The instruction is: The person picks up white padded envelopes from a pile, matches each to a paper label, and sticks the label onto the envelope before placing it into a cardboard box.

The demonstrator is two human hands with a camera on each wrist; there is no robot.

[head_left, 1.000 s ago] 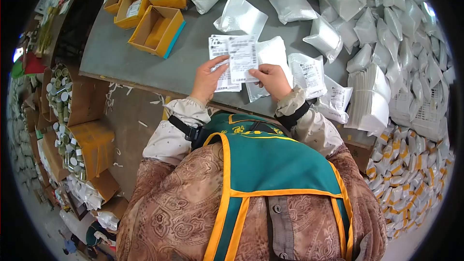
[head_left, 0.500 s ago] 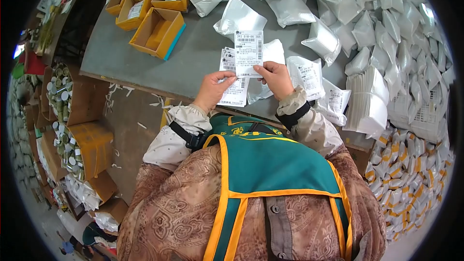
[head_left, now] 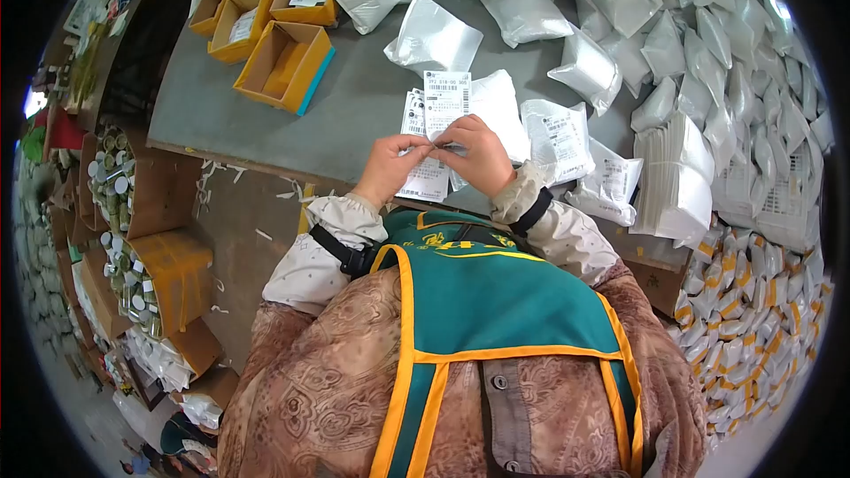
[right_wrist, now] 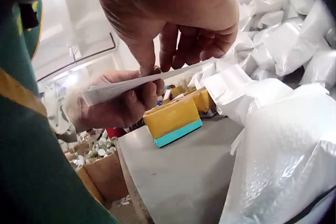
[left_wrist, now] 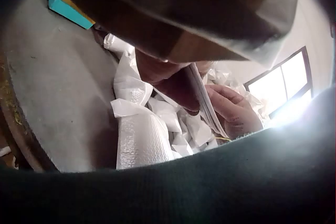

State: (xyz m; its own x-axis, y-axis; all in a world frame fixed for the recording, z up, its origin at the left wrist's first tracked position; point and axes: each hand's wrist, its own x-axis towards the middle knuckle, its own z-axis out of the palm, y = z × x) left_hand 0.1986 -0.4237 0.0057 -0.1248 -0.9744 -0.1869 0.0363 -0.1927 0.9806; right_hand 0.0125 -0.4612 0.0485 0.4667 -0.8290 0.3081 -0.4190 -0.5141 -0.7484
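My left hand [head_left: 388, 170] grips a stack of printed shipping labels [head_left: 425, 186] from its left side, over the near part of the table. The right hand [head_left: 478, 155] pinches the lower edge of the top label [head_left: 447, 93], its fingertips meeting the left thumb there. That label stands above the others, its barcode and print facing up. In the right wrist view the labels [right_wrist: 113, 90] show edge-on, between the left thumb and fingers. Just beyond the right hand lies a white bubble mailer [head_left: 498, 115].
Two labelled mailers [head_left: 558, 142] lie right of the hands, beside a strapped stack of flat white envelopes [head_left: 677, 177]. Bubble mailers pile up across the back right [head_left: 620, 0]. Several yellow boxes [head_left: 312, 80] stand at back left. Cartons with jars [head_left: 168, 270] stand on the floor left.
The right hand has moved left and down to the label's lower edge, meeting the left thumb. The top label, earlier raised in the right hand, now sits lower over the stack.
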